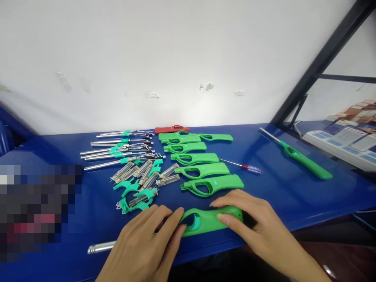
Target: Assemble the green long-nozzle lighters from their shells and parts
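A green gas lighter (208, 222) lies near the front edge of the blue table, its handle to the right. Its silver metal tube (101, 247) sticks out to the left from beneath my left hand (147, 239). That hand is closed over the front of the lighter, fingertips beside the trigger opening, and hides the joint with the tube. A teal trigger (195, 222) shows in the opening. My right hand (255, 221) pinches the rear of the handle between thumb and fingers. Just behind the lighter lies a row of green handle shells (221, 185).
Teal triggers (129, 188) and clear fuel tanks (169, 179) lie in a pile at left centre. Several metal tubes with wires (107, 162) lie behind them. A screwdriver (251, 169), a complete green lighter (308, 162) and a red shell (167, 129) are farther back.
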`<state>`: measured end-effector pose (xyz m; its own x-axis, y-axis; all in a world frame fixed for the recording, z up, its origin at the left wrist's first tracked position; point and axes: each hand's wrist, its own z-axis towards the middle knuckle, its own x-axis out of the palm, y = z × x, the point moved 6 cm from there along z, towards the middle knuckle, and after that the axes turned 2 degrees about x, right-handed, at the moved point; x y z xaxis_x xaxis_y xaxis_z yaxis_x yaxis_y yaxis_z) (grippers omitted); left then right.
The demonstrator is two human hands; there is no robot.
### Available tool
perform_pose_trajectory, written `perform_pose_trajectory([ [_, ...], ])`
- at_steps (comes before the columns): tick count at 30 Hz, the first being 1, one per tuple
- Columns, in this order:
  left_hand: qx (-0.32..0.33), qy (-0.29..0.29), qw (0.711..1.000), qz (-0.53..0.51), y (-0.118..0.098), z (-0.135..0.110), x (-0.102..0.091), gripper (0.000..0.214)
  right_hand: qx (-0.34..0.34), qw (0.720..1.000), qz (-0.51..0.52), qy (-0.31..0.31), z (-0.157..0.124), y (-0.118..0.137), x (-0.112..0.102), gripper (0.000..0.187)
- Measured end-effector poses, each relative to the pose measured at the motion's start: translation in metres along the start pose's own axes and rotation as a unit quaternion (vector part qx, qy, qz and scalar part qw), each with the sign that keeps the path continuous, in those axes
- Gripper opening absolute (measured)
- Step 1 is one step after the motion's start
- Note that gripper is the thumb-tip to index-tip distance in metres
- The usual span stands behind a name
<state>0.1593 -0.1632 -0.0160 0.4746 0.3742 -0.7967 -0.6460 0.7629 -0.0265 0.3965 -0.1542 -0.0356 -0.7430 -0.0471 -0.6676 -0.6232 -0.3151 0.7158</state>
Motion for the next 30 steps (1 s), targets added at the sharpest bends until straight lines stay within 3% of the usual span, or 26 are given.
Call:
perform_pose_trajectory([
  [6,-0.003,0.01,1.0,0.0,0.0,0.005,0.0,0.03,0.034,0.998,0.048,-0.034,0.001,0.0,-0.008,0.045],
  [11,-0.026,-0.005,1.0,0.005,0.01,0.003,-0.007,0.021,0.027,0.998,0.049,-0.034,0.002,0.003,-0.008,0.042],
  [20,-0.168,-0.019,0.979,0.116,0.075,-0.029,-0.05,0.021,0.011,0.998,0.04,-0.051,0.001,0.003,-0.01,0.038],
  [30,-0.198,0.012,0.973,0.115,0.081,-0.039,-0.051,0.024,0.013,0.998,0.016,-0.062,-0.001,0.002,-0.009,0.038],
])
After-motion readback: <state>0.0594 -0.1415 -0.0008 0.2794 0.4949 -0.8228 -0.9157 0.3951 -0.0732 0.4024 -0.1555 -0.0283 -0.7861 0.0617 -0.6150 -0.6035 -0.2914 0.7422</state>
